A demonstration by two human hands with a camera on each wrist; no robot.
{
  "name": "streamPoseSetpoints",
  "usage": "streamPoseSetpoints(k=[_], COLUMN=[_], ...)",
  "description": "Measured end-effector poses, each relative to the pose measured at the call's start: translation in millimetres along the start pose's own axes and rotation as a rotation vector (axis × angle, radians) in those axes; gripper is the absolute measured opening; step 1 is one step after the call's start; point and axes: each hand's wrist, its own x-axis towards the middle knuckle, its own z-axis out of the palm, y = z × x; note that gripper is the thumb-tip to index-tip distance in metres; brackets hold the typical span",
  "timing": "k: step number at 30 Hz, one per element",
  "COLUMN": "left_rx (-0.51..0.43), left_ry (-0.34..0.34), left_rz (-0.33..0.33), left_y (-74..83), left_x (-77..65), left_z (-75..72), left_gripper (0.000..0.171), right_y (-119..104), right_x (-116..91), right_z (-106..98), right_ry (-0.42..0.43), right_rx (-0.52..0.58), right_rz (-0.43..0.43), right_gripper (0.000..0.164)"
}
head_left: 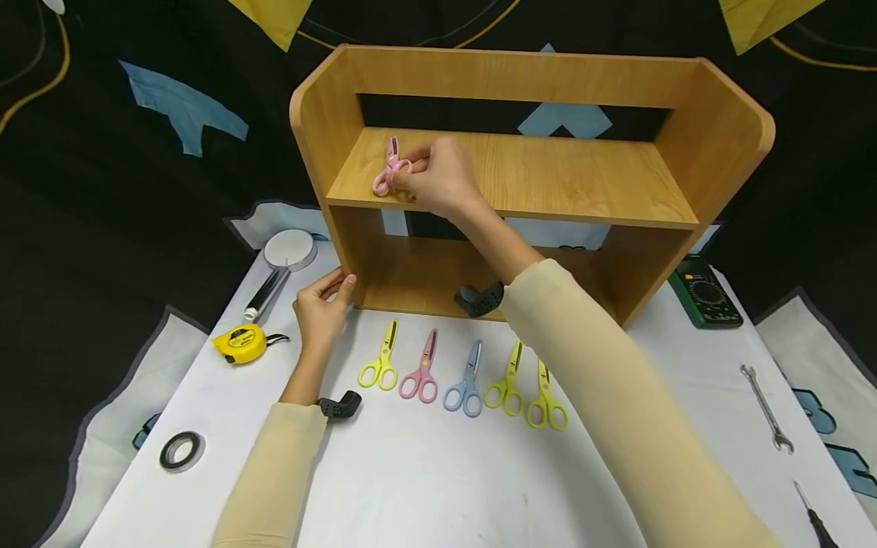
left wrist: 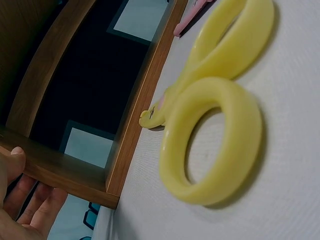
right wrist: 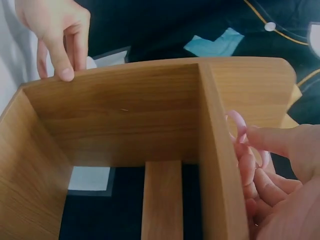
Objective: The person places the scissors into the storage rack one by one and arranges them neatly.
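Observation:
My right hand [head_left: 441, 179] pinches a pair of pink scissors [head_left: 393, 161] by the handles, over the left end of the upper board of a wooden shelf [head_left: 569, 175]. The blades point toward the shelf's back. In the right wrist view, the pink handle loops [right wrist: 239, 122] show between thumb and fingers. Lower down, my left hand [head_left: 322, 308] grips the front edge of the shelf's left side panel, thumb on one face and fingers on the other, as the left wrist view shows. Yellow scissors [head_left: 379, 361] lie on the table close to that hand.
Pink scissors [head_left: 423, 373], blue scissors [head_left: 467, 384] and two more yellow pairs lie in a row before the shelf. At left are a magnifying glass [head_left: 290, 250], tape measure [head_left: 243, 344] and tape roll [head_left: 181, 451]; at right, a multimeter [head_left: 706, 293], wrench [head_left: 767, 407] and screwdriver [head_left: 815, 517].

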Motion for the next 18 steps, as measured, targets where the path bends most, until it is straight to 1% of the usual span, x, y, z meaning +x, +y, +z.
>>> streamPoseSetpoints(k=[3, 6, 9, 11, 13, 15, 18], left_rx=[-0.003, 0.009, 0.022, 0.027, 0.026, 0.03, 0.032], left_ry=[-0.003, -0.007, -0.004, -0.005, -0.008, -0.011, -0.006], left_rz=[-0.002, -0.004, -0.004, -0.005, -0.006, -0.006, -0.005], left_y=[-0.6, -0.4, 0.9, 1.8, 2.2, 1.7, 0.4], left_x=[0.3, -0.5, -1.4, -1.5, -1.3, -1.1, -1.6], left_z=[-0.2, 1.7, 2.9, 3.2, 3.0, 1.7, -2.2], left_gripper=[0.038, 0.039, 0.04, 0.04, 0.041, 0.041, 0.039], right_y=[0, 3, 5, 5, 6, 8, 13], right_x=[4, 4, 3, 1, -1, -5, -18], right_z=[8, 11, 11, 10, 7, 1, -13], right_ry=[0.007, 0.013, 0.0, -0.012, -0.02, -0.022, -0.01], right_rx=[-0.073, -0.167, -0.237, -0.24, -0.216, -0.18, -0.107], right_rz=[-0.029, -0.067, -0.085, -0.09, -0.106, -0.135, -0.179], right_gripper=[0.037, 0.036, 0.038, 0.042, 0.046, 0.048, 0.048])
